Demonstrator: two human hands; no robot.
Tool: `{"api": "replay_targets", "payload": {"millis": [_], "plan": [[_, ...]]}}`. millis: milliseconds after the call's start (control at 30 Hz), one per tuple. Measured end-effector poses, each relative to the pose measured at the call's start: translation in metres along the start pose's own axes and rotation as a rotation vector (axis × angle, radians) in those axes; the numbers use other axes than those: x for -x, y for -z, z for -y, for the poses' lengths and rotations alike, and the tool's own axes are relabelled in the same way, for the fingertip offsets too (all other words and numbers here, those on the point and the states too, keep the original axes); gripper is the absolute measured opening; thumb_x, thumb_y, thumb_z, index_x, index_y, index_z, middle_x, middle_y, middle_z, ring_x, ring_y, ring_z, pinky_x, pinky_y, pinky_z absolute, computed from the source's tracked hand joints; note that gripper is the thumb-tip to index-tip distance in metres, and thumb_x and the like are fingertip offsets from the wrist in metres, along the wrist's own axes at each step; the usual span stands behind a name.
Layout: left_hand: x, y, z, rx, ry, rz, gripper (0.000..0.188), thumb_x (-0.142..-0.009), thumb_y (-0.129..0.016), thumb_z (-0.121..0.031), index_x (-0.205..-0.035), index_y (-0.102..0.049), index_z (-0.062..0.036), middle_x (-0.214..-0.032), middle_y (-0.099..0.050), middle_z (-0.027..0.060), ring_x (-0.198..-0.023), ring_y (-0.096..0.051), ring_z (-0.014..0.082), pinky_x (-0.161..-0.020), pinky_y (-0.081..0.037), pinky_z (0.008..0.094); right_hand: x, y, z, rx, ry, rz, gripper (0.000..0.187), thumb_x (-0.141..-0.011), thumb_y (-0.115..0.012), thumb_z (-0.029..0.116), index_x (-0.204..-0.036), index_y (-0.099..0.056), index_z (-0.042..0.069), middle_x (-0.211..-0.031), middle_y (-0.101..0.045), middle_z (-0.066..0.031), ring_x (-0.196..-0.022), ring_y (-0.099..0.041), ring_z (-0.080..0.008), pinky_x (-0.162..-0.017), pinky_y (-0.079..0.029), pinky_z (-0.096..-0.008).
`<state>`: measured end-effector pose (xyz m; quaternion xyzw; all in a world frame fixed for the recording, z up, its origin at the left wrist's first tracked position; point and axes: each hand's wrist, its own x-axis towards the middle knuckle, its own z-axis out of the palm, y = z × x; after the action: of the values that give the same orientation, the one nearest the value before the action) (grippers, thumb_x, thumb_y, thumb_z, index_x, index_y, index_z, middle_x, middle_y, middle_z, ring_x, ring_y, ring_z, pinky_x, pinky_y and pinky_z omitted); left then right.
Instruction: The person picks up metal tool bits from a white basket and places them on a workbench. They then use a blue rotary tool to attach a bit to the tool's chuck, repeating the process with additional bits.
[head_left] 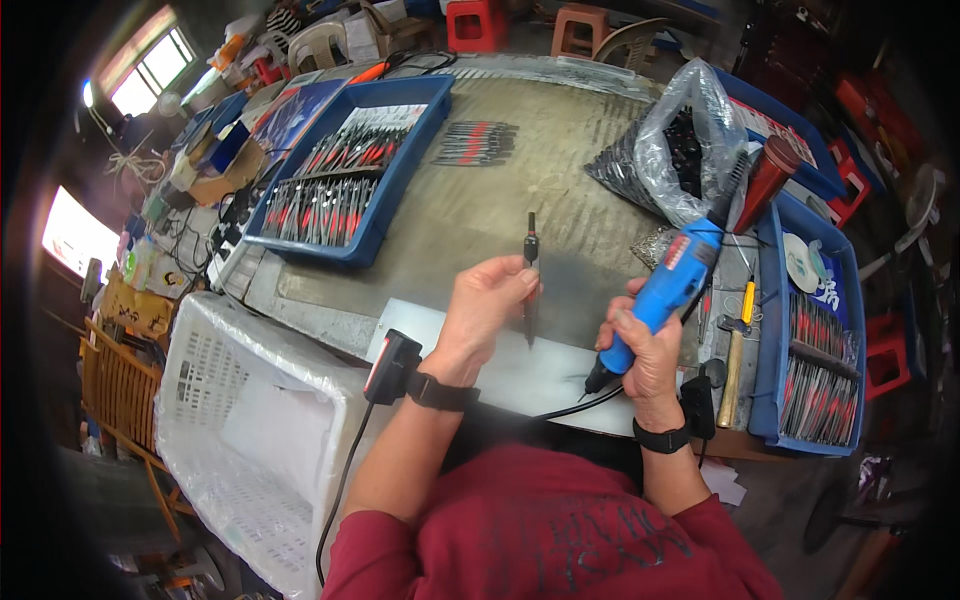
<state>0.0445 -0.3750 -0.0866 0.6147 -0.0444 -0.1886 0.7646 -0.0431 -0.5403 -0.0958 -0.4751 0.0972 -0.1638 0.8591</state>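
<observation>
My left hand [482, 305] pinches a slim, dark, pen-shaped piece [531, 243] between thumb and fingertips. It stands nearly upright, with a narrow black top and a thin lower end blurred over a white board [500, 368]. In my right hand [648, 350] is a blue electric screwdriver [668, 285], fingers wrapped round its lower body. The driver is tilted, its black nose and thin bit down toward the board, apart from the piece. Similar slim black-and-red pieces [474, 143] lie in a row farther up the table.
A blue tray [375, 232] of such pieces stands at left, another blue tray [765, 420] at right. An open clear bag [665, 125] holds small black parts. Near the right tray lie a hammer [733, 375] and a yellow-handled tool [748, 300]. A white basket [195, 445] sits lower left.
</observation>
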Motion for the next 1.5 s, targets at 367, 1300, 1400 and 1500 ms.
{"api": "replay_targets", "payload": {"millis": [367, 1300, 1400, 1500], "plan": [[-0.006, 0.016, 0.003, 0.034, 0.031, -0.056, 0.011, -0.080, -0.060, -0.013, -0.086, -0.058, -0.0042, -0.069, -0.056, -0.0019, -0.056, -0.047, 0.0031, -0.048, -0.036, 0.0163, -0.029, 0.002, -0.040, 1.156, 0.468, 0.067, 0.072, -0.071, -0.061, 0.010, -0.132, -0.026, 0.001, -0.093, -0.052, -0.0151, -0.074, -0.055, -0.0294, -0.067, -0.045, -0.0395], [0.032, 0.009, 0.004, 0.179, -0.073, 0.031, 0.016, -0.082, -0.059, -0.007, -0.096, -0.056, 0.0003, -0.077, -0.060, 0.0034, -0.065, -0.056, 0.0085, -0.058, -0.046, 0.0208, 0.001, -0.038, -0.015, 0.665, -0.038, 0.482, 0.015, -0.084, -0.056, 0.014, -0.077, -0.053, 0.001, -0.066, -0.051, 0.0010, -0.061, -0.043, -0.0045, -0.053, -0.036, -0.0206], [0.036, 0.009, 0.001, 0.120, -0.009, 0.132, 0.011, -0.084, -0.057, -0.009, -0.090, -0.057, 0.0001, -0.072, -0.058, 0.0021, -0.062, -0.054, 0.0074, -0.055, -0.045, 0.0200, 0.004, -0.036, -0.013, 0.599, -0.063, 0.449, 0.016, -0.082, -0.057, 0.015, -0.081, -0.056, -0.001, -0.069, -0.055, -0.0036, -0.065, -0.047, -0.0077, -0.057, -0.040, -0.0241], [0.040, 0.007, -0.003, 0.024, 0.001, 0.148, 0.011, -0.086, -0.054, -0.011, -0.084, -0.056, -0.0001, -0.067, -0.055, 0.0008, -0.059, -0.051, 0.0064, -0.052, -0.043, 0.0196, 0.006, -0.033, -0.011, 0.630, -0.073, 0.446, 0.015, -0.081, -0.057, 0.014, -0.080, -0.055, -0.001, -0.067, -0.052, -0.0013, -0.064, -0.045, -0.0075, -0.055, -0.039, -0.0234]]}}
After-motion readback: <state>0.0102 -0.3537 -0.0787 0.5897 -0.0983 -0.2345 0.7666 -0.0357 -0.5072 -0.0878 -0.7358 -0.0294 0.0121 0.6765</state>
